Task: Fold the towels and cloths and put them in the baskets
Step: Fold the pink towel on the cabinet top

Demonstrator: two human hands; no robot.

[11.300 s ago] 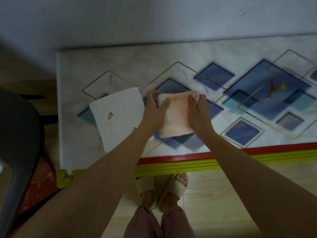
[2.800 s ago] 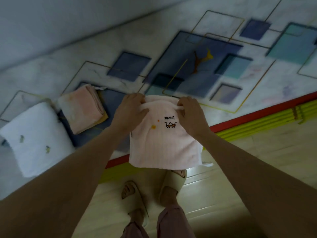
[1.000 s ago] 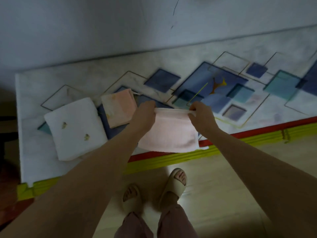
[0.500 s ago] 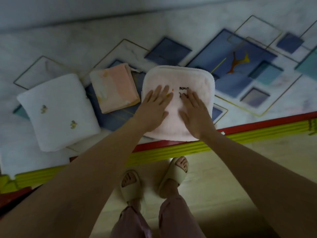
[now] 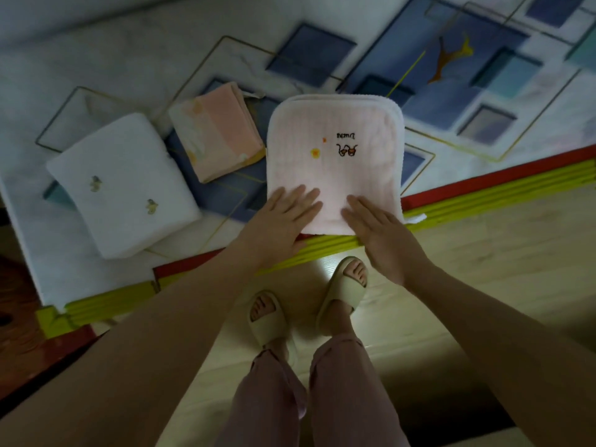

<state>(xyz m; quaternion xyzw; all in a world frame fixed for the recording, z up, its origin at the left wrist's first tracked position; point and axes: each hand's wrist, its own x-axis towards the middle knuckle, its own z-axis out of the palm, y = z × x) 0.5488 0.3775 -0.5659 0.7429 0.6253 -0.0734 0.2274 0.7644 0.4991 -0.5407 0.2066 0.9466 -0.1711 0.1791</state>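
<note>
A marbled white table (image 5: 135, 56) printed with blue, teal and gold-outlined diamonds is seen from above; its near edge is trimmed with a red strip (image 5: 496, 180) and a yellow ribbed strip (image 5: 483, 201). Pale wooden flooring (image 5: 503, 253) lies below, where two feet in cream slides (image 5: 343, 290) and pink trouser legs are seen.

A pale pink towel (image 5: 333, 166), folded to a rounded square, lies flat at the table's near edge. It is embroidered with two small ducks, lettering and orange dots, and a white tag protrudes at its near right corner.

The left hand (image 5: 277, 225) and the right hand (image 5: 382, 240) are laid flat on the towel's near edge, fingers extended and spread; nothing is gripped.

A folded peach cloth (image 5: 216, 130) lies just left of the towel, and a folded white towel (image 5: 122, 183) with two small motifs further left.
</note>
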